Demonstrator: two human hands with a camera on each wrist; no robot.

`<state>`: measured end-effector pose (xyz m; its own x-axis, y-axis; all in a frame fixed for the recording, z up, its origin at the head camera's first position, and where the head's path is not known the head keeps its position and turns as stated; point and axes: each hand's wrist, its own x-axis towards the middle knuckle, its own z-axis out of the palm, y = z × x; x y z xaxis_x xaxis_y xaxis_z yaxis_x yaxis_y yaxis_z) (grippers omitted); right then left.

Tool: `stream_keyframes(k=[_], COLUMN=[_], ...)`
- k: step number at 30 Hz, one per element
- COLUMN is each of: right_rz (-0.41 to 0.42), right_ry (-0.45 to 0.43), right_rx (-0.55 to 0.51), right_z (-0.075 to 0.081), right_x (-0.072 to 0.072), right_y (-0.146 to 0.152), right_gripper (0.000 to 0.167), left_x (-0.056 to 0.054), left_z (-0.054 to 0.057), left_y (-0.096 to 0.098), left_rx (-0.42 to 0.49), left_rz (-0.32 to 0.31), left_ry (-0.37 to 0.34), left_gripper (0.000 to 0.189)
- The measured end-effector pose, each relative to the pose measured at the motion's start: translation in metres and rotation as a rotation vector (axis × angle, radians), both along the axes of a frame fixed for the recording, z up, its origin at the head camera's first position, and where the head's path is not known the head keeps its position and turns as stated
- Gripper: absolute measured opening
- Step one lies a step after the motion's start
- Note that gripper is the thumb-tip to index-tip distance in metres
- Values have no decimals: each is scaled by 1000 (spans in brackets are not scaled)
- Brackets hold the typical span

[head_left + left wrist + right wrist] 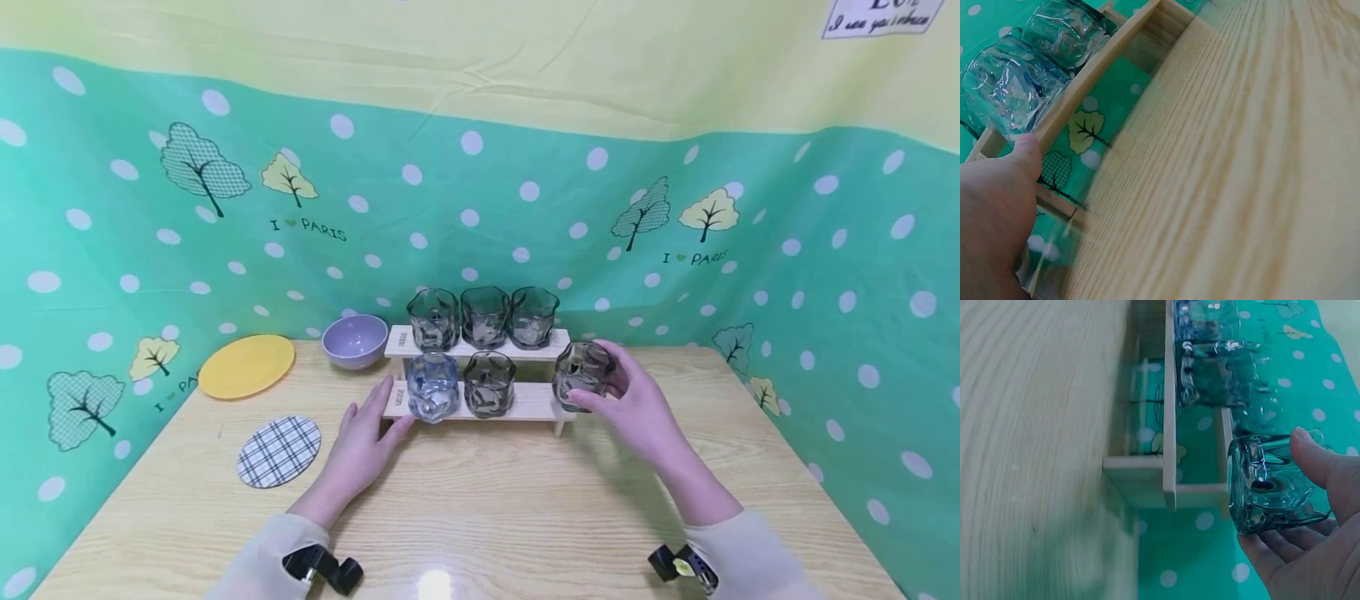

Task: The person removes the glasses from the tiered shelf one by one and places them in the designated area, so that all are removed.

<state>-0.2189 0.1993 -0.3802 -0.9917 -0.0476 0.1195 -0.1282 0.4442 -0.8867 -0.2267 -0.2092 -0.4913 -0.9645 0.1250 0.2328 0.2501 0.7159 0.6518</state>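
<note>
A two-tier wooden rack (pixel 532 402) bears wavy glass tumblers. My right hand (pixel 637 404) grips a smoky grey tumbler (pixel 582 371) between thumb and fingers, above the right end of the lower tier. The right wrist view has a gap between that tumbler's base (pixel 1232 487) and the lower board (pixel 1170 425). At the rack's left end, my left hand (pixel 363 442) rests with fingers extended and the thumb (pixel 1025 150) at the lower board's front edge. Beside that thumb stands a bluish clear tumbler (pixel 432 390), then a grey tumbler (pixel 489 385).
On the upper tier stand three grey tumblers (pixel 484 318) in a row. Left of the rack are a purple bowl (pixel 355 342), a yellow plate (pixel 247 367) and a checked oval mat (pixel 279 452). A green dotted cloth (pixel 465 225) hangs behind and beside the wooden table (pixel 480 517).
</note>
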Motion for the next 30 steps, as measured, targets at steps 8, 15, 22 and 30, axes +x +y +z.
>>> stream_keyframes(k=[8, 15, 22, 30], right_rz=[-46, -82, -110, -148], right_ry=[2, 9, -2, -6], right_rx=[52, 59, 50, 31], right_z=[8, 9, 4, -6], right_x=[0, -6, -16, -33], right_y=[21, 35, 45, 51], right_gripper=[102, 104, 103, 104], left_x=[0, 2, 2, 1], left_z=[-1, 0, 1, -1], left_y=[0, 0, 0, 0], left_rx=[-8, -11, -14, -15], left_rz=[0, 1, 4, 5], left_ry=[6, 44, 53, 48], left_gripper=[84, 81, 81, 82])
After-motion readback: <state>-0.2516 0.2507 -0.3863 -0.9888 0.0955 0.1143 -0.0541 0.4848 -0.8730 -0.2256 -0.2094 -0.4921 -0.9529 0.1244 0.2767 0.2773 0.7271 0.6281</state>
